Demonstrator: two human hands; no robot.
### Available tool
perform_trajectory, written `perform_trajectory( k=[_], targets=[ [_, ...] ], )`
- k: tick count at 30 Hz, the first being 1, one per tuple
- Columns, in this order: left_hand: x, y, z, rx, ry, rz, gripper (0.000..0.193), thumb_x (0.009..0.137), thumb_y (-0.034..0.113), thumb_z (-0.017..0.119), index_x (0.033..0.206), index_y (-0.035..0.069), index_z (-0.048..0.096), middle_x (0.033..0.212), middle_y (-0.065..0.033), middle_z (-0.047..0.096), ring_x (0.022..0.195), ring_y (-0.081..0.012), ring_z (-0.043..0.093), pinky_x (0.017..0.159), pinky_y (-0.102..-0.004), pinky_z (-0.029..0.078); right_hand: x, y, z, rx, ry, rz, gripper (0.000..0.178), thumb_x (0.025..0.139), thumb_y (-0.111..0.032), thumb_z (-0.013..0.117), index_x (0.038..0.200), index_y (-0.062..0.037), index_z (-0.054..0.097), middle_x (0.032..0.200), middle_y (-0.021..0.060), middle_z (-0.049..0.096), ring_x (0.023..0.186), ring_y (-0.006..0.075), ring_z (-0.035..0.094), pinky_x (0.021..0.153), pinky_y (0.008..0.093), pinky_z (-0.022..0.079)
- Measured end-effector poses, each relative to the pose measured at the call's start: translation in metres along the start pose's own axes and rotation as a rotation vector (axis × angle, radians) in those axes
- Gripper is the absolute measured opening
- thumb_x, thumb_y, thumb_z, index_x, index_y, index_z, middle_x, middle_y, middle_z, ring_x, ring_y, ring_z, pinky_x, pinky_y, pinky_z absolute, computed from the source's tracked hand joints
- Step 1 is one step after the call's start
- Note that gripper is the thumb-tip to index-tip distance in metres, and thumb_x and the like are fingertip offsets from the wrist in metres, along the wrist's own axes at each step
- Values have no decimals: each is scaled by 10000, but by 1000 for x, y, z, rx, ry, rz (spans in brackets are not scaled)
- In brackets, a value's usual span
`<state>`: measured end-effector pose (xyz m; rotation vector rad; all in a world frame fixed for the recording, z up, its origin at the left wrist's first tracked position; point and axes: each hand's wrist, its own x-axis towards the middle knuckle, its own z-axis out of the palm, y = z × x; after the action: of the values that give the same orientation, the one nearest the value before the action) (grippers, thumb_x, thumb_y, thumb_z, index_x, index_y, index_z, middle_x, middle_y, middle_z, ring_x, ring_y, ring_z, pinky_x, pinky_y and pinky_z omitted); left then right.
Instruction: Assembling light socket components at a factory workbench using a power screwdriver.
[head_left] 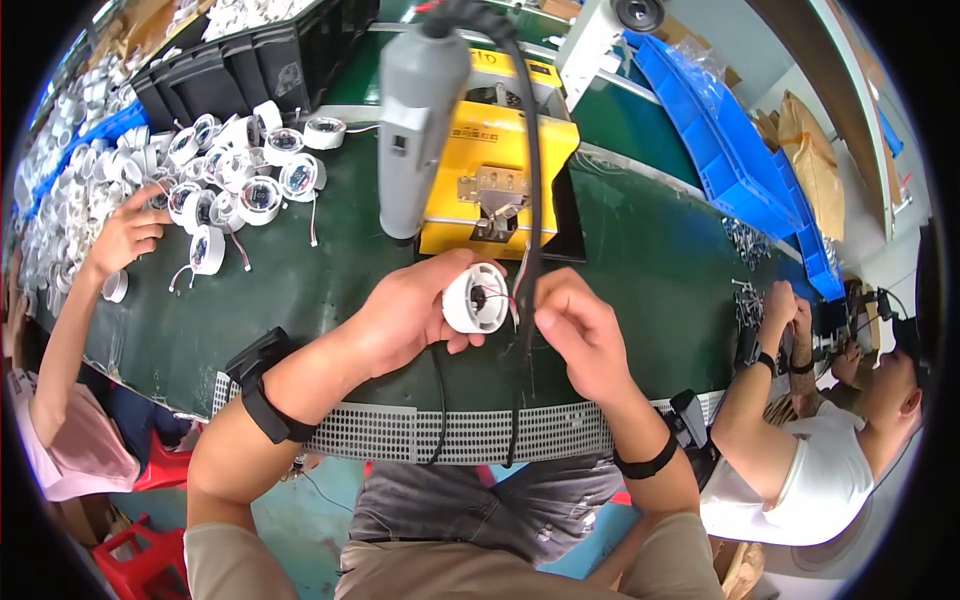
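My left hand (405, 312) grips a round white plastic housing (476, 298), its open side turned toward me, above the green belt (620, 270). Thin red and white wires (514, 298) come out of its right side. My right hand (575, 330) pinches those wires with thumb and forefinger, just right of the housing. A grey powered screwdriver (415, 110) hangs upright right above my hands, with its black cable (532, 200) running down between them.
A yellow fixture (500, 180) stands behind my hands. A pile of white housings (235, 170) lies at the left, where another person's hand (125, 235) reaches. Black bins (250, 60) and blue trays (720, 150) line the back. A person in white (800, 470) works at the right.
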<state>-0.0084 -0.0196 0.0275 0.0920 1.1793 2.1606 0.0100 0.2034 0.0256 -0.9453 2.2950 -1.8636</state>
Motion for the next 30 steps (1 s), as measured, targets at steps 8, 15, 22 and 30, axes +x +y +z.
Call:
perform_trajectory(
  k=[8, 15, 22, 30],
  targets=[
    [-1, -6, 4, 120, -1, 18, 530, 1032, 439, 281, 1198, 18, 557, 934, -84, 664, 699, -148, 639, 550, -249, 477, 3, 3, 4, 353, 116, 425, 213, 968, -161, 557, 1074, 22, 577, 1006, 71, 622, 923, 143, 594, 838, 305, 500],
    [6, -18, 1, 264, 129, 175, 525, 1037, 433, 300, 1053, 6, 605, 931, -62, 643, 821, -117, 616, 721, -264, 518, -4, 9, 3, 501, -98, 312, 104, 918, -74, 595, 958, 22, 599, 919, 59, 571, 835, 138, 548, 749, 280, 453],
    [6, -17, 6, 155, 150, 77, 543, 1026, 459, 331, 1034, -10, 604, 854, -60, 627, 710, -134, 591, 627, -273, 499, 0, 8, 14, 199, -117, 223, 128, 886, -115, 642, 839, 4, 643, 824, 40, 533, 761, 126, 521, 697, 268, 415],
    [8, -19, 6, 230, 92, 168, 523, 1030, 440, 324, 1151, 6, 589, 933, -54, 647, 825, -122, 624, 741, -261, 520, -1, 9, 7, 112, -212, 217, 153, 906, -154, 619, 859, -11, 641, 841, 48, 547, 782, 155, 540, 701, 293, 429]
  ],
)
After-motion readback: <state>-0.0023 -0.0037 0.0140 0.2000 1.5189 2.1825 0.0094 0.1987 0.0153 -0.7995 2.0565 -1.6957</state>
